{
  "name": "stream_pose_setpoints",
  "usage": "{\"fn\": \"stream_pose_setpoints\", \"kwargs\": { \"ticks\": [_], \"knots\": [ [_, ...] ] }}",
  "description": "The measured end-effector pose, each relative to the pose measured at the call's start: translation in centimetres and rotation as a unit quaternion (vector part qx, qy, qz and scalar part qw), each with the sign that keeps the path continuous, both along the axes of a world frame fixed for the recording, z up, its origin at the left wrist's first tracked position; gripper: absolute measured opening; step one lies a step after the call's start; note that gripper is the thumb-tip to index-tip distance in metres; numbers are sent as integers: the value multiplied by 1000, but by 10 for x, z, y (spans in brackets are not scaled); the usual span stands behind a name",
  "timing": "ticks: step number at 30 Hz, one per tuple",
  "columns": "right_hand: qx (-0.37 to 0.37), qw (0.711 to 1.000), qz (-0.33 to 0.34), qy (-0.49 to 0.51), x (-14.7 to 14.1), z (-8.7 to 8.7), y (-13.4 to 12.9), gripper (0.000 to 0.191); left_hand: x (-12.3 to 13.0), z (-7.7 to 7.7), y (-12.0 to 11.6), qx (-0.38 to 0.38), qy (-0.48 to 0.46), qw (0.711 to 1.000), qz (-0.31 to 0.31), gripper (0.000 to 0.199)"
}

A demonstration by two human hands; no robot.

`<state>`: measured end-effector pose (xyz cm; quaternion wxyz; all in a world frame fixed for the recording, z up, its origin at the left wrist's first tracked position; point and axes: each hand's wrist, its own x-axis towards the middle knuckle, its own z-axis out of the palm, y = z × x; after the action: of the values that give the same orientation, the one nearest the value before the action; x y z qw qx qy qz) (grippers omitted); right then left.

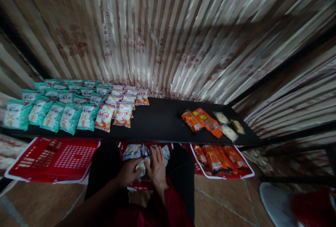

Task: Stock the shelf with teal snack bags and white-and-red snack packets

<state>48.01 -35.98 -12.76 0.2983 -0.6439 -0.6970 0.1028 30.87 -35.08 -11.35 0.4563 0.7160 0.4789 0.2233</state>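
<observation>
The right hand point(156, 172) lies spread over packets point(131, 152); the left hand point(128, 173) curls, grip indeterminable. Beyond the left, one packet's long axis runs crosswise. Three baskets point(70, 157) show, one beneath both hands.

Your top point(133, 218) is deep red, dark in the folds. Its right sleeve point(178, 204) is plain red too, loose, and stops near the wrist. Your left forearm point(103, 190) is bare. Your left hand point(130, 171) and right hand point(157, 171) are bare as well. Your trousers point(182, 171) are black and plain, their finer details lost in shadow.
</observation>
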Motion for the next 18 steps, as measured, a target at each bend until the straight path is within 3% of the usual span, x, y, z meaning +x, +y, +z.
{"fn": "stream_pose_setpoints", "kwargs": {
  "ticks": [4,9,18],
  "knots": [
    [2,995,83,-54,-1,13,0,37,-4,3,10,-9,13,999,-31,48],
    [-51,991,115,-52,-1,22,-2,34,-12,8,20,-22,19,996,-79,44],
    [-168,968,178,-57,0,39,-8,43,-17,15,36,-36,24,994,-100,36]
  ]
}}
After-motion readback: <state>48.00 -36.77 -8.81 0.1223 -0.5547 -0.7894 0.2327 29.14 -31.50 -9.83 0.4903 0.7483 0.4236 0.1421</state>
